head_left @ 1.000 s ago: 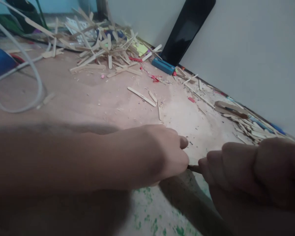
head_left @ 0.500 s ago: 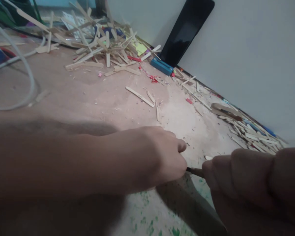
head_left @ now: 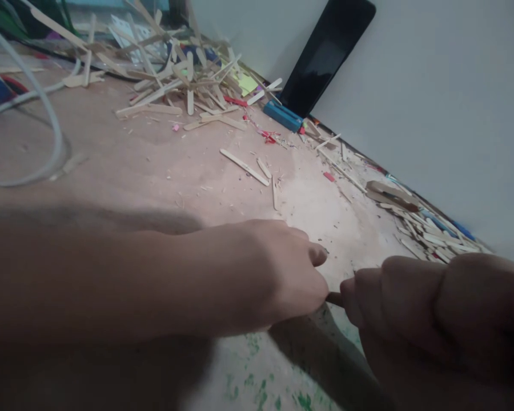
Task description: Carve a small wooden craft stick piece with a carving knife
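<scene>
My left hand reaches in from the left, its fingers curled closed. Whatever it grips is hidden behind the back of the hand. At the right, my right hand is wrapped in a fist around a thin dark brown stick-like piece. Only a short length of that piece shows, running from the right fist to behind the left hand. What it is exactly I cannot tell. Both hands are low over the worktop. Beyond them lie a wooden craft stick and two shorter pieces.
Behind is a heap of craft sticks. A black phone leans on the wall in a blue holder. More sticks are piled along the wall at right. A white cable loops at left.
My right hand has moved left, closer to my left hand, so less of the thin brown piece shows between them. The left hand has barely moved.
</scene>
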The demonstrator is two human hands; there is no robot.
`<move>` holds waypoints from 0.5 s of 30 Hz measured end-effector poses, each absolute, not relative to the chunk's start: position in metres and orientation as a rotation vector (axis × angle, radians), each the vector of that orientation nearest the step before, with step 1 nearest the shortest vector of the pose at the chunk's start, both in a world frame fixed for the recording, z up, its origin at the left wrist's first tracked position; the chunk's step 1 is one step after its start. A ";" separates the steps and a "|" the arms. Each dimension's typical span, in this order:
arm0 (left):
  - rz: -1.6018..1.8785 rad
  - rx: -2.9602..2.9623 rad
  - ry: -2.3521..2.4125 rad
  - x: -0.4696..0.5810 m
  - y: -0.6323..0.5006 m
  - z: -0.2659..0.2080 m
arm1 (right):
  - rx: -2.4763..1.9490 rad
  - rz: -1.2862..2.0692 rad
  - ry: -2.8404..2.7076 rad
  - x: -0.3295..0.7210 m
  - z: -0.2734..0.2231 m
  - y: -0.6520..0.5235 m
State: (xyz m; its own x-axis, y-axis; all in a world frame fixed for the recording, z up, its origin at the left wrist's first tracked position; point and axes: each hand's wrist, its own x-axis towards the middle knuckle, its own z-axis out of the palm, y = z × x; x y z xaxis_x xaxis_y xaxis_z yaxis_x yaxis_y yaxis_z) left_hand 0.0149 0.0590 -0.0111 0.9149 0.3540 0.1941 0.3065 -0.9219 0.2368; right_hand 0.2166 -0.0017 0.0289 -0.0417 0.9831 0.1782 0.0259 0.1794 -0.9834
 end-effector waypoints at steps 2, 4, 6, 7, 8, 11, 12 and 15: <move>0.278 2.870 0.526 0.014 0.058 -0.005 | -1.074 1.070 -1.349 0.221 0.029 0.000; 0.229 2.869 0.551 0.014 0.057 -0.001 | -1.068 1.037 -1.371 0.225 0.028 0.000; 0.216 2.871 0.559 0.014 0.056 0.002 | -1.060 0.981 -1.451 0.226 0.027 -0.001; 0.216 2.872 0.554 0.015 0.056 0.002 | -1.052 0.943 -1.511 0.225 0.027 -0.002; 0.211 2.868 0.543 0.015 0.056 0.002 | -1.030 0.905 -1.575 0.223 0.027 -0.003; 0.184 2.853 0.524 0.018 0.057 0.003 | -0.855 0.864 -1.694 0.210 0.030 -0.008; 0.167 2.848 0.524 0.019 0.058 0.004 | -0.797 0.873 -1.677 0.205 0.031 -0.009; 0.109 2.840 0.543 0.022 0.059 0.007 | -0.841 0.828 -1.582 0.200 0.030 -0.008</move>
